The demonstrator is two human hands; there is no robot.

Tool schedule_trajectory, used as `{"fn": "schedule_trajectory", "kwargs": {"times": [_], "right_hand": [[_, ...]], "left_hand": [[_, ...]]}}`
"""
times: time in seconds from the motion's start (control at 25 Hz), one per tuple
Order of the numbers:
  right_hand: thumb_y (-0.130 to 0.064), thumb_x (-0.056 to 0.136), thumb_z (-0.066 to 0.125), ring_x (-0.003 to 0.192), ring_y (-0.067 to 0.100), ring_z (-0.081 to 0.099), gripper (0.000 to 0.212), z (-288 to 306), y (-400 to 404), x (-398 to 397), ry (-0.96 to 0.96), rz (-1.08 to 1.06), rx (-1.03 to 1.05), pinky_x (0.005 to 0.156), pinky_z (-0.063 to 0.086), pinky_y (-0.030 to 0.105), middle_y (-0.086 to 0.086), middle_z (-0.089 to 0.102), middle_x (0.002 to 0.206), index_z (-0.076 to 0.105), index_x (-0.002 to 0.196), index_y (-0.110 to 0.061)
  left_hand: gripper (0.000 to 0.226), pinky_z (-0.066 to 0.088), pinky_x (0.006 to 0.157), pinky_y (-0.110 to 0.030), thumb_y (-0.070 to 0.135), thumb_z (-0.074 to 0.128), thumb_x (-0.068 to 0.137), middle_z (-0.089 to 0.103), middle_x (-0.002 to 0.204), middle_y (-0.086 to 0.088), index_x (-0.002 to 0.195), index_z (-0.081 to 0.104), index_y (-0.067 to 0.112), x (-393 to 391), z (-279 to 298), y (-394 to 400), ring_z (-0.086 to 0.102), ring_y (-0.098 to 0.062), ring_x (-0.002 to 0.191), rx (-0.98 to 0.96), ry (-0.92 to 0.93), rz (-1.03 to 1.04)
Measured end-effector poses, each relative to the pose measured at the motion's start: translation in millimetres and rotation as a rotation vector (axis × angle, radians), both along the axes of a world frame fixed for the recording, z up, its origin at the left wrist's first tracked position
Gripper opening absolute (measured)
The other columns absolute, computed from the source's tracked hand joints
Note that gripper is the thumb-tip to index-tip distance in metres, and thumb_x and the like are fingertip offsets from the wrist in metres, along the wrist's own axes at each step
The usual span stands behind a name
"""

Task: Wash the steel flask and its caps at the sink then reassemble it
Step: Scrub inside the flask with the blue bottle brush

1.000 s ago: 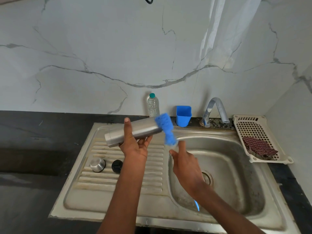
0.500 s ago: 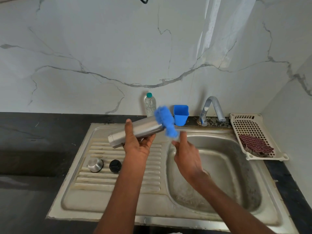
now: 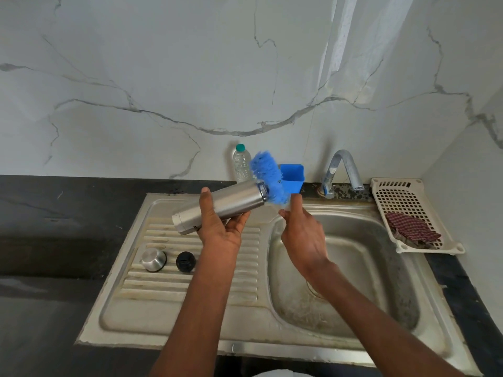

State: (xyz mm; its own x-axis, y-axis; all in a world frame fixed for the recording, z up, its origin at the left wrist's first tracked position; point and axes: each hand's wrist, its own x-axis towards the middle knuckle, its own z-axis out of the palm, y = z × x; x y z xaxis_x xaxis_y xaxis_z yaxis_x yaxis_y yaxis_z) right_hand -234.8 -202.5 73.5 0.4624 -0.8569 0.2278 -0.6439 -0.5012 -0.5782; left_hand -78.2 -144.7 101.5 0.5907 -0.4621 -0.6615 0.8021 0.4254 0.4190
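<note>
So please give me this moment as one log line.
left hand: holds steel flask | right hand: holds blue brush at flask mouth | steel cap, black cap: on drainboard

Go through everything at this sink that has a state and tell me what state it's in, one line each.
steel flask: uncapped, tilted, held in the left hand
blue brush: bristles at the flask mouth, handle gripped by the right hand
steel cap: off, on the drainboard
black cap: off, beside the steel cap
tap: no water running
plastic bottle: capped, upright
checked cloth: crumpled in the white basket
</note>
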Motion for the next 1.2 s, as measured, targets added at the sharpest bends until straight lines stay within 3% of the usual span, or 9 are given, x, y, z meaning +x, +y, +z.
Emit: {"fn": "schedule_trajectory", "kwargs": {"times": [0.2, 0.32, 0.4, 0.52, 0.6, 0.76, 0.92, 1.08, 1.2], "right_hand": [[-0.006, 0.101, 0.052, 0.084, 0.025, 0.072, 0.037, -34, 35, -29, 0.142, 0.101, 0.175, 0.063, 0.057, 0.041, 0.004, 0.076, 0.11, 0.031, 0.125, -0.024], [-0.001, 0.099, 0.054, 0.087, 0.029, 0.071, 0.035, -35, 13, -16, 0.038, -0.015, 0.169, 0.064, 0.053, 0.04, 0.004, 0.076, 0.105, 0.039, 0.124, -0.019], [-0.006, 0.101, 0.053, 0.075, 0.03, 0.065, 0.028, -34, 2, -15, -0.03, -0.073, 0.226, 0.058, 0.048, 0.039, 0.005, 0.072, 0.091, 0.041, 0.121, -0.023], [-0.014, 0.107, 0.052, 0.067, 0.026, 0.065, 0.015, -35, -13, -33, -0.422, -0.067, 0.513, 0.051, 0.054, 0.046, 0.012, 0.071, 0.095, 0.052, 0.113, -0.028], [-0.019, 0.107, 0.052, 0.079, 0.022, 0.066, 0.017, -20, -31, -48, -0.59, 0.084, 0.604, 0.06, 0.057, 0.04, 0.011, 0.072, 0.105, 0.062, 0.119, -0.027], [-0.034, 0.103, 0.051, 0.101, -0.001, 0.062, 0.038, 12, -65, -54, -0.195, 0.454, 0.298, 0.089, 0.046, 0.022, -0.013, 0.07, 0.112, 0.065, 0.136, -0.021], [-0.016, 0.103, 0.054, 0.096, 0.013, 0.059, 0.031, 18, -81, -52, -0.084, 0.557, 0.102, 0.089, 0.048, 0.033, 0.001, 0.07, 0.107, 0.066, 0.13, -0.027], [-0.001, 0.096, 0.061, 0.083, 0.02, 0.052, 0.046, 30, -68, -31, 0.051, 0.772, -0.174, 0.073, 0.044, 0.04, -0.021, 0.057, 0.09, 0.068, 0.126, -0.034], [0.002, 0.095, 0.059, 0.083, 0.012, 0.05, 0.047, 34, -88, -39, 0.018, 0.724, -0.17, 0.075, 0.042, 0.038, -0.023, 0.054, 0.085, 0.071, 0.125, -0.032]], "left_hand": [[0.085, 0.063, 0.075, -0.063, 0.043, 0.091, 0.076, 0.068, 0.126, -0.021, 0.142, 0.048, 0.011, 20, 2, 7, 0.072, -0.04, 0.103, -0.023, -0.021, 0.055], [0.077, 0.063, 0.077, -0.061, 0.045, 0.088, 0.079, 0.07, 0.122, -0.021, 0.137, 0.052, 0.009, 16, 4, 7, 0.073, -0.039, 0.102, -0.044, -0.026, 0.036], [0.073, 0.064, 0.079, -0.057, 0.047, 0.087, 0.08, 0.07, 0.122, -0.02, 0.133, 0.054, 0.008, 18, 4, 8, 0.074, -0.037, 0.103, -0.041, -0.041, 0.013], [0.071, 0.062, 0.089, -0.053, 0.052, 0.085, 0.08, 0.071, 0.124, -0.017, 0.131, 0.055, 0.012, 29, 0, 14, 0.072, -0.035, 0.108, 0.003, -0.108, -0.064], [0.069, 0.059, 0.097, -0.055, 0.056, 0.084, 0.08, 0.071, 0.123, -0.016, 0.127, 0.056, 0.014, 35, -3, 17, 0.072, -0.035, 0.109, 0.025, -0.121, -0.131], [0.072, 0.059, 0.095, -0.058, 0.056, 0.085, 0.077, 0.072, 0.119, -0.016, 0.129, 0.06, 0.012, 33, -1, 15, 0.072, -0.036, 0.109, 0.019, -0.098, -0.235], [0.064, 0.056, 0.099, -0.058, 0.056, 0.084, 0.077, 0.069, 0.111, -0.015, 0.122, 0.063, 0.016, 27, 6, 8, 0.069, -0.035, 0.108, 0.136, -0.199, -0.321], [0.065, 0.06, 0.089, -0.051, 0.059, 0.086, 0.073, 0.07, 0.107, -0.016, 0.117, 0.063, 0.017, 26, 10, 13, 0.07, -0.033, 0.099, 0.276, -0.265, -0.436], [0.06, 0.06, 0.078, -0.047, 0.052, 0.084, 0.08, 0.067, 0.099, -0.014, 0.12, 0.063, 0.013, 35, 10, 22, 0.067, -0.031, 0.088, 0.25, -0.216, -0.404]]}}
